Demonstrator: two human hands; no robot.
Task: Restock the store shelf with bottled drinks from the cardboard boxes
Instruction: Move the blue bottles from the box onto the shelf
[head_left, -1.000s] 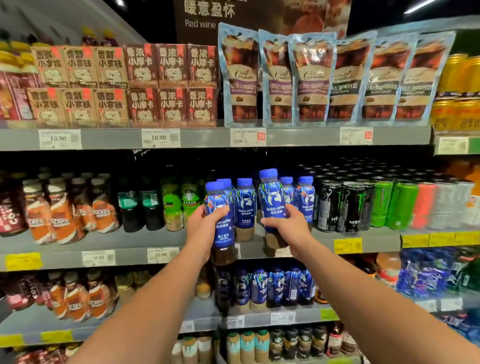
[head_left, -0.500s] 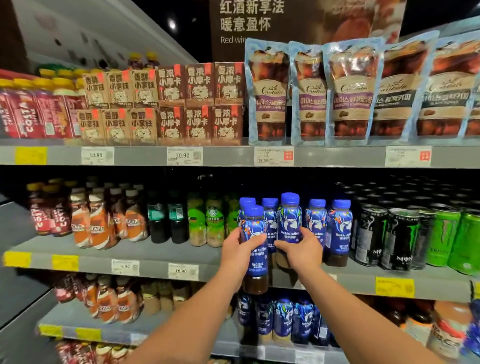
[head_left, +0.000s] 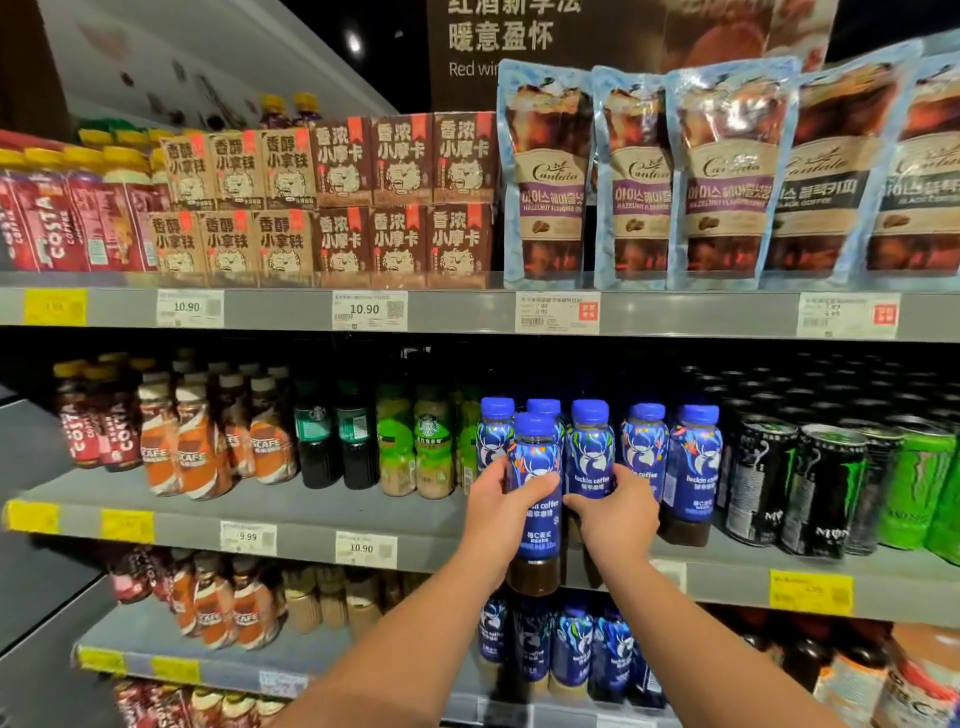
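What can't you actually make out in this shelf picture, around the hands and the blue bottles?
Head view only.
1. Base of the blue bottle in the right hand: covered by that hand, so whether it stands on the shelf is unclear.
2. White price tag below it: mostly behind the right forearm.
3. Yellow price tag: print too blurred to read.
4. Cardboard boxes: outside the frame.
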